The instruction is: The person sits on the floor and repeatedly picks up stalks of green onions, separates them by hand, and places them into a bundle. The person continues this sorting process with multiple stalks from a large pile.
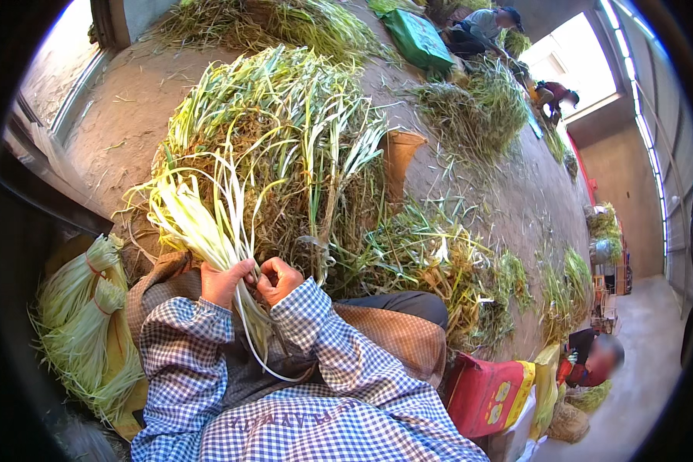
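Observation:
My left hand grips a bunch of long pale yellow-green leafy stalks, their leaves fanning up and to the left. Close beside it, my right hand has its fingers curled at the bunch's right edge; whether it pinches a stalk cannot be told. The lower ends hang over my lap, one long strand curving right. Just beyond my hands stands a big heap of green and yellow leafy stalks with dry brown matter. Tied bundles of pale stalks lie at my left.
Loose plant trimmings lie right of my knee. A red bag stands at lower right. Further off are a green bag and another heap. One person sits at the top, another bends nearby, and a third is at right.

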The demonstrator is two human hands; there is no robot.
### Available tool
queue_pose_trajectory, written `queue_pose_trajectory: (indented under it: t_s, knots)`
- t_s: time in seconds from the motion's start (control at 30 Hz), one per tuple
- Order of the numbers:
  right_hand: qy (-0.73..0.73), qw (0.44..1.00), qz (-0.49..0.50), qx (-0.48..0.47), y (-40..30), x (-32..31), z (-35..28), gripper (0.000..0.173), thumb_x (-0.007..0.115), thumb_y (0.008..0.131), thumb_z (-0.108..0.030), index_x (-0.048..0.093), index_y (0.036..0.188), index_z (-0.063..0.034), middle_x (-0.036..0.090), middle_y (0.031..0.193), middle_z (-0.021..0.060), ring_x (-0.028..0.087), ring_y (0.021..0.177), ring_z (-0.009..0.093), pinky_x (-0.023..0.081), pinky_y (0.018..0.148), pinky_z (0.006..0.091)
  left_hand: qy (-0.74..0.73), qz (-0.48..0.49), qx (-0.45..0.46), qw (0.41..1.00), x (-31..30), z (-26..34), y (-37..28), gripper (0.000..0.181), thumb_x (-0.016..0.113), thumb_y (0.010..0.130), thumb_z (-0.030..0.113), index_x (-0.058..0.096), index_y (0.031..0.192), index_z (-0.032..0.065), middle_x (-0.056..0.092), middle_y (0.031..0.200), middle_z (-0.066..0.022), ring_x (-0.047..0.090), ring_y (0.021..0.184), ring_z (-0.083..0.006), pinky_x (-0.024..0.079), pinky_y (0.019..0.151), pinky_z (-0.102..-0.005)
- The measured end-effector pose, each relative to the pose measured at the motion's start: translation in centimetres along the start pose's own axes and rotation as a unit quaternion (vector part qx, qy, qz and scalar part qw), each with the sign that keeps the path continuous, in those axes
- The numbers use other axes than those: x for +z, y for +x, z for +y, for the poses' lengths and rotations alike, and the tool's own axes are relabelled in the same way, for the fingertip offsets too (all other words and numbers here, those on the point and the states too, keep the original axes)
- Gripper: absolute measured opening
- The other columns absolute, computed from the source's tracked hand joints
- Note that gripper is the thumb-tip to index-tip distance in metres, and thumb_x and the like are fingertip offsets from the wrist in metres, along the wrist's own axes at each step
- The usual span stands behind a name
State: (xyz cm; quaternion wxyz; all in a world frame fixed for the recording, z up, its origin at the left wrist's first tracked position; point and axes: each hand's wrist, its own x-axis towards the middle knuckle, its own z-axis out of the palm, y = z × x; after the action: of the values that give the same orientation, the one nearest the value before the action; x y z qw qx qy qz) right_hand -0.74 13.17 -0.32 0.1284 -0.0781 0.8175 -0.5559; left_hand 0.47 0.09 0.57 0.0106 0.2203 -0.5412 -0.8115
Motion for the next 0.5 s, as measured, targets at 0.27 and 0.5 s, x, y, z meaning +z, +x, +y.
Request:
queue_pose_trajectory:
  t_s: [0.27,0.5]
  knots:
    - [-0.075,0.997,-0.031,0.008,-3.1,-4.3,4.9,0.006,0.049,0.075,-0.008,0.050,0.077,-0.0022,0.048,0.056,0.0074,0.047,0.049,0.012,0.039,0.047,0.0254,-0.106,0.053,-0.038,0.992,-1.7,0.5,1.0,0.016,0.063,0.070,0.003,0.055,0.083,-0.0014,0.058,0.067,-0.0083,0.053,0.049,-0.0125,0.044,0.043,-0.0232]
    - [-0.129,0.966,-0.104,-0.199,-2.4,-6.2,0.7,0.009,0.049,0.077,-0.005,0.049,0.085,-0.0040,0.051,0.066,0.0138,0.053,0.061,0.028,0.043,0.053,0.0339,-0.160,0.027,-0.069,0.984,-3.1,1.3,1.9,0.018,0.061,0.073,0.003,0.051,0.088,-0.0008,0.057,0.072,-0.0082,0.051,0.050,-0.0111,0.045,0.044,-0.0234]
